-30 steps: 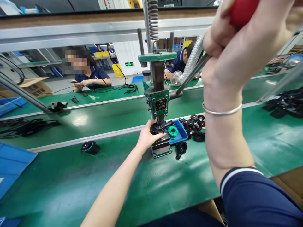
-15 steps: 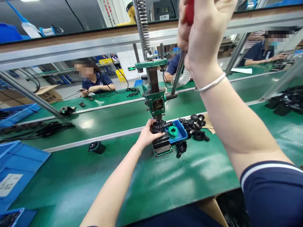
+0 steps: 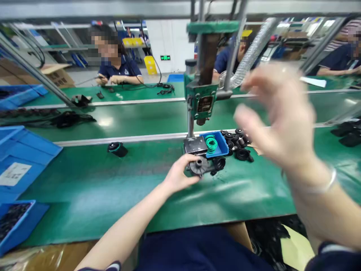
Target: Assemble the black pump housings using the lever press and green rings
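Note:
My left hand (image 3: 179,175) grips a round black plastic housing (image 3: 199,168) with a raised centre hub and a side spout, just in front of the press base (image 3: 195,145). Thumb and fingers sit on opposite edges of it. Above the base stands the green hand press (image 3: 204,103), its ram raised clear. My right hand (image 3: 282,113), blurred by motion, is in the air right of the press with thumb and fingers apart and nothing visible in it. Another black part (image 3: 219,164) lies close behind the housing's spout.
A small blue tray (image 3: 224,151) with green rings (image 3: 211,144) stands beside the base, and several black parts (image 3: 241,154) lie to its right. Further left is a black cylindrical part (image 3: 117,149). Blue bins (image 3: 31,165) line the left side. Co-workers sit across the bench.
My right hand has let go of the red-knobbed lever and moved down. The ram has risen, and my left hand has drawn the housing off the base towards me. The view has tilted down.

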The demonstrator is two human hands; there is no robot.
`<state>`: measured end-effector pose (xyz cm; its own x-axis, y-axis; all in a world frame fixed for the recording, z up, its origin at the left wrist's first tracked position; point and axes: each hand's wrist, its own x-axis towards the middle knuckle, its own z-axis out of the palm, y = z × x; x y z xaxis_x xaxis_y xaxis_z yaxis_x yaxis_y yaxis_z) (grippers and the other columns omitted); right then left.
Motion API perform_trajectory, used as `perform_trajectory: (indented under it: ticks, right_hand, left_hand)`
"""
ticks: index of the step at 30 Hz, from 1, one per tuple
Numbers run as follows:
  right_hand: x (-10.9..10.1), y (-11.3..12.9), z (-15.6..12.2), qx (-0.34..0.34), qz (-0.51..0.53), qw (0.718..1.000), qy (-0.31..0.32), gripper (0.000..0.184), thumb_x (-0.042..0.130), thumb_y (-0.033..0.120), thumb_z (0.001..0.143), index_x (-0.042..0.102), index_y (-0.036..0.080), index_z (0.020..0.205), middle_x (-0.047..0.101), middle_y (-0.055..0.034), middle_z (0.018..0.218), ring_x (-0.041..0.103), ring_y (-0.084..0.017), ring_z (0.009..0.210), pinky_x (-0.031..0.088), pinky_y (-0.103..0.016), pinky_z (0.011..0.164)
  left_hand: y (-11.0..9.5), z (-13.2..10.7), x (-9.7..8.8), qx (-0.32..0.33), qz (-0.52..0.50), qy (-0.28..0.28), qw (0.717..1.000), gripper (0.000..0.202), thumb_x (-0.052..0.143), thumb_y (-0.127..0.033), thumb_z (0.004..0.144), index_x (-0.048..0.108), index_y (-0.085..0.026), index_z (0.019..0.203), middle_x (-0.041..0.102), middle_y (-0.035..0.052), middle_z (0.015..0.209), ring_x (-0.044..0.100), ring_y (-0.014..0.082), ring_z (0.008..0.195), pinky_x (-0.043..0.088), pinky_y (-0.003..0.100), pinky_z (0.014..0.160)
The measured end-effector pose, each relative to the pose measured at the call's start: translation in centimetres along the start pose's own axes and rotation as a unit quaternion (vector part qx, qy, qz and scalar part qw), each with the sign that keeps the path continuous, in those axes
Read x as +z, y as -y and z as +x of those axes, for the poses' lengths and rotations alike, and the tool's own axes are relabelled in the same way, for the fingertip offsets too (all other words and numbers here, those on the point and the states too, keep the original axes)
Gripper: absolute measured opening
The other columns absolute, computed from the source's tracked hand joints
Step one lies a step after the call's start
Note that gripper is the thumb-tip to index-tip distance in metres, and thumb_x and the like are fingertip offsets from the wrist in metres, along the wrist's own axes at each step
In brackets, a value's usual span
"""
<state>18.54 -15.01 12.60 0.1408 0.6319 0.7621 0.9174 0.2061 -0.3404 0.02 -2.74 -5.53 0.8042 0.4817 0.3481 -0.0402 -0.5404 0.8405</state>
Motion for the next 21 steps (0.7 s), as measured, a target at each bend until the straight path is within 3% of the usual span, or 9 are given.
perform_trajectory:
  ticks: [2,3,5,7,10,14,16,21]
  right_hand:
    - [2.9,0.2,-7.5,-0.017,-0.034,0.984,0.175,0.057,0.064,0.040,0.084,0.044,0.017,0.133,0.053,-0.0121,0.130,0.053,-0.024,0.121,0.050,-0.044,0.103]
    - [4.5,0.2,-10.9,0.010,-0.029,0.972,0.232,0.061,0.063,0.042,0.085,0.041,0.017,0.136,0.053,-0.0134,0.130,0.053,-0.025,0.121,0.052,-0.045,0.099]
    - [7.3,0.3,-16.3,0.057,-0.016,0.960,0.274,0.062,0.063,0.042,0.085,0.039,0.017,0.137,0.054,-0.0134,0.128,0.054,-0.024,0.118,0.053,-0.045,0.097]
    - [9.1,0.4,-19.3,0.082,-0.020,0.963,0.257,0.058,0.061,0.038,0.087,0.038,0.019,0.137,0.055,-0.0126,0.125,0.054,-0.024,0.116,0.051,-0.046,0.098]
    - [9.8,0.5,-20.0,0.091,-0.011,0.965,0.247,0.052,0.058,0.032,0.089,0.040,0.021,0.137,0.053,-0.0121,0.128,0.051,-0.025,0.118,0.046,-0.047,0.101]
    - [9.3,-0.1,-19.2,0.075,0.026,0.958,0.276,0.051,0.058,0.030,0.089,0.040,0.021,0.137,0.050,-0.0111,0.132,0.047,-0.024,0.120,0.043,-0.045,0.102]
    - [9.3,-0.3,-19.3,0.074,0.026,0.962,0.261,0.051,0.059,0.031,0.089,0.041,0.021,0.135,0.052,-0.0108,0.130,0.048,-0.025,0.117,0.043,-0.045,0.099]
    - [9.7,0.4,-20.2,0.101,-0.001,0.970,0.220,0.050,0.058,0.027,0.089,0.041,0.021,0.136,0.053,-0.0121,0.129,0.051,-0.026,0.113,0.042,-0.044,0.092]
  left_hand:
    - [0.7,-3.5,2.1,-0.066,0.000,0.024,0.998,0.069,0.078,-0.024,0.066,0.046,-0.024,0.127,0.060,0.0059,0.117,0.060,0.0225,0.109,0.049,0.037,0.095]
    - [1.1,-4.7,3.2,-0.100,-0.001,0.028,0.995,0.076,0.079,-0.025,0.065,0.042,-0.023,0.131,0.059,0.0075,0.118,0.059,0.0239,0.109,0.049,0.039,0.095]
    - [1.7,-5.9,4.8,-0.128,-0.004,0.030,0.991,0.080,0.081,-0.028,0.063,0.040,-0.021,0.131,0.057,0.0100,0.120,0.056,0.0264,0.111,0.047,0.044,0.098]
    - [2.2,-5.8,5.5,-0.108,-0.011,0.034,0.994,0.069,0.081,-0.028,0.061,0.047,-0.020,0.120,0.057,0.0105,0.118,0.055,0.0278,0.111,0.046,0.045,0.098]
    - [2.8,-4.9,5.1,-0.078,-0.048,0.078,0.993,0.061,0.079,-0.026,0.060,0.049,-0.019,0.113,0.057,0.0102,0.114,0.056,0.0277,0.107,0.048,0.043,0.094]
    - [3.1,-4.3,4.7,-0.090,-0.067,0.148,0.983,0.065,0.080,-0.029,0.061,0.048,-0.022,0.117,0.060,0.0084,0.116,0.059,0.0291,0.108,0.047,0.042,0.094]
    - [2.8,-4.4,5.2,-0.110,-0.047,0.136,0.983,0.061,0.080,-0.034,0.061,0.050,-0.022,0.112,0.062,0.0068,0.108,0.060,0.0295,0.104,0.047,0.042,0.092]
    - [1.4,-4.5,7.0,-0.162,-0.010,0.043,0.986,0.037,0.073,-0.035,0.065,0.049,-0.022,0.091,0.063,0.0033,0.088,0.062,0.0261,0.088,0.049,0.038,0.080]
